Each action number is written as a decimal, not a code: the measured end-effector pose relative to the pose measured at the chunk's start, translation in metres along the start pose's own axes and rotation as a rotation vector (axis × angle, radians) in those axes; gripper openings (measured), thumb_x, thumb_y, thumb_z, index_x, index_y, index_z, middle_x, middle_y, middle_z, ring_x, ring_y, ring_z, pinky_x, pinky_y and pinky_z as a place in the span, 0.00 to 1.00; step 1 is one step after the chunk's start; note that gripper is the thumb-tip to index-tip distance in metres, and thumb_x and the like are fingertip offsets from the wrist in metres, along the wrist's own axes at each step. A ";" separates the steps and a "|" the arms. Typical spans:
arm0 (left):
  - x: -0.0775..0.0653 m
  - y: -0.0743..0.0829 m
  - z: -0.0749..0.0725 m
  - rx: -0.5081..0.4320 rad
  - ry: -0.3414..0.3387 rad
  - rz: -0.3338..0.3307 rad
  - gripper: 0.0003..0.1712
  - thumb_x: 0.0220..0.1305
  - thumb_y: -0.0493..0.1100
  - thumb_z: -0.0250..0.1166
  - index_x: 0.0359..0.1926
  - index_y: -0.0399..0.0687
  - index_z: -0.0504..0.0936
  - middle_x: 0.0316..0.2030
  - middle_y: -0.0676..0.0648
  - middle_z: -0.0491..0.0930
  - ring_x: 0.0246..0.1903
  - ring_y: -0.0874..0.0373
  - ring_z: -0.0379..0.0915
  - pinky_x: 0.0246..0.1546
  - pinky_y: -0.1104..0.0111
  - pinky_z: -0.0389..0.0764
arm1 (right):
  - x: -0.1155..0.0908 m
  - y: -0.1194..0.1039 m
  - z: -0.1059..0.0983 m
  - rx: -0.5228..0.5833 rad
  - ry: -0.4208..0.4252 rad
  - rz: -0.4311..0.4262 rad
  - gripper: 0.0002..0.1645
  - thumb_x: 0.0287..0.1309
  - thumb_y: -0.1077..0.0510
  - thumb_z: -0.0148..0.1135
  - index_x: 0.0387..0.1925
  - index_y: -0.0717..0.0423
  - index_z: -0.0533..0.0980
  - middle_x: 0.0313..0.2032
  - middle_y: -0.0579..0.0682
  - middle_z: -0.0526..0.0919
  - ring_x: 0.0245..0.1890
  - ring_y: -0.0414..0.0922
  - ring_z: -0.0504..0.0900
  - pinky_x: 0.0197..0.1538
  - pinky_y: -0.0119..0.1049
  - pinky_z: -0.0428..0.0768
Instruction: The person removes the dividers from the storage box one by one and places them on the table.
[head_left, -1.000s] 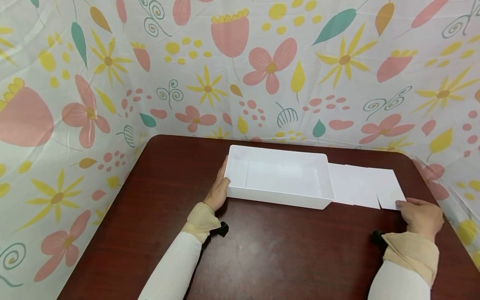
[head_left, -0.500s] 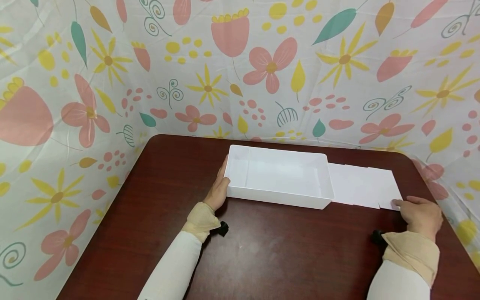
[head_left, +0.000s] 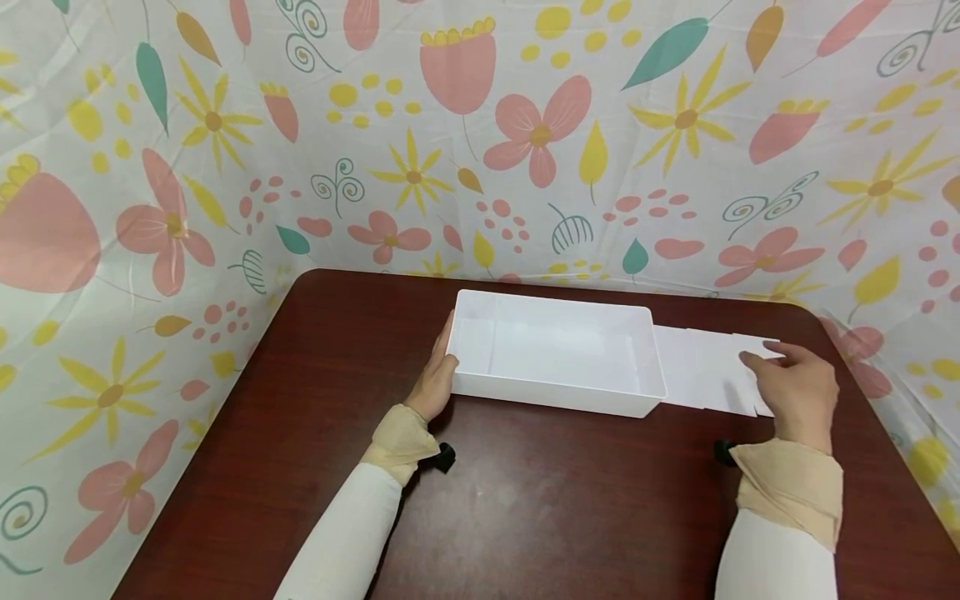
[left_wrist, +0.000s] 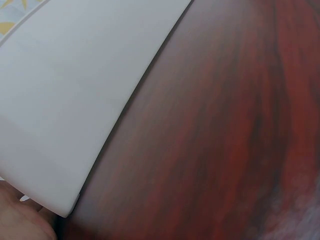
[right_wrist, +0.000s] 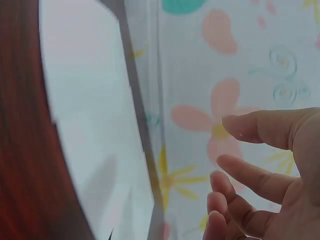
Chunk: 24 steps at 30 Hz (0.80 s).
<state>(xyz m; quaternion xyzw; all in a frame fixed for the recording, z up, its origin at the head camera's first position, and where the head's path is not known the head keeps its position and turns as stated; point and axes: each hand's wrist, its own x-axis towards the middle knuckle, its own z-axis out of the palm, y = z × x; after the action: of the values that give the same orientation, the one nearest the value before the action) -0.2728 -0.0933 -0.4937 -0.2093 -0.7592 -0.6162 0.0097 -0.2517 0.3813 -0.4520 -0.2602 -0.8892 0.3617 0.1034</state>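
A white rectangular box (head_left: 555,400), open at the top, stands near the back of the table. My left hand (head_left: 433,379) rests against its left end, fingers along that wall and thumb by the near corner. In the left wrist view, part of the left hand (left_wrist: 22,220) shows at the box's corner. Overlapping white sheets (head_left: 708,375) lie in a row to the right of the box. Above their right end my right hand (head_left: 798,387) hovers, thumb and fingers apart, holding nothing; the right wrist view shows the gap between its fingertips.
The dark reddish-brown table (head_left: 540,508) reaches toward me in front of the box. Behind it hangs a white curtain (head_left: 450,225) with flowers and leaves, which also runs down the left side. Beige cuffs (head_left: 401,442) wrap both wrists.
The right hand has let go of the rightmost sheet's near corner and moved up and left over the sheets. That sheet has shifted slightly left. The left hand and box have stayed put.
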 end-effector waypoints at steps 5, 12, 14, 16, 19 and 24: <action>0.003 -0.014 0.001 -0.008 0.009 -0.011 0.43 0.61 0.28 0.33 0.76 0.52 0.35 0.76 0.47 0.34 0.71 0.58 0.29 0.69 0.45 0.39 | -0.007 -0.021 0.009 -0.016 -0.027 -0.069 0.38 0.57 0.37 0.59 0.65 0.50 0.71 0.39 0.52 0.76 0.38 0.49 0.70 0.31 0.42 0.70; 0.007 -0.038 0.003 0.038 0.025 -0.010 0.44 0.61 0.30 0.33 0.77 0.56 0.34 0.75 0.58 0.34 0.69 0.67 0.28 0.69 0.47 0.40 | -0.018 -0.045 0.020 -0.002 0.004 -0.196 0.33 0.58 0.41 0.61 0.62 0.50 0.75 0.43 0.54 0.77 0.44 0.51 0.70 0.38 0.43 0.68; 0.006 -0.033 0.003 0.028 0.022 -0.014 0.43 0.62 0.30 0.33 0.77 0.55 0.34 0.75 0.54 0.34 0.70 0.64 0.28 0.69 0.46 0.40 | -0.022 -0.052 0.023 -0.012 0.004 -0.228 0.32 0.58 0.42 0.61 0.61 0.50 0.76 0.43 0.54 0.78 0.39 0.45 0.73 0.36 0.43 0.69; 0.004 -0.022 0.002 0.017 0.013 -0.024 0.42 0.62 0.29 0.33 0.77 0.52 0.34 0.76 0.51 0.34 0.70 0.60 0.28 0.69 0.45 0.39 | -0.026 -0.060 0.028 -0.023 -0.005 -0.259 0.31 0.59 0.43 0.61 0.61 0.52 0.75 0.43 0.54 0.78 0.33 0.41 0.73 0.32 0.42 0.69; 0.003 -0.021 0.001 0.011 0.009 -0.016 0.42 0.63 0.28 0.33 0.76 0.52 0.35 0.75 0.48 0.34 0.71 0.58 0.28 0.69 0.44 0.39 | -0.034 -0.073 0.035 -0.024 -0.022 -0.313 0.30 0.60 0.44 0.61 0.60 0.53 0.75 0.42 0.55 0.78 0.32 0.41 0.74 0.31 0.42 0.70; 0.006 -0.039 0.003 0.030 0.022 -0.012 0.44 0.62 0.29 0.33 0.77 0.58 0.34 0.75 0.56 0.35 0.70 0.65 0.29 0.69 0.46 0.40 | -0.048 -0.093 0.049 -0.003 -0.054 -0.389 0.29 0.60 0.46 0.61 0.59 0.56 0.75 0.42 0.59 0.77 0.39 0.51 0.74 0.35 0.45 0.69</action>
<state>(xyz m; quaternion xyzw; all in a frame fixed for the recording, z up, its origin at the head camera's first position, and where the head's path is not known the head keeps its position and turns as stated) -0.2904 -0.0950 -0.5292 -0.1980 -0.7694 -0.6070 0.0176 -0.2655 0.2701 -0.4225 -0.0740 -0.9257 0.3406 0.1470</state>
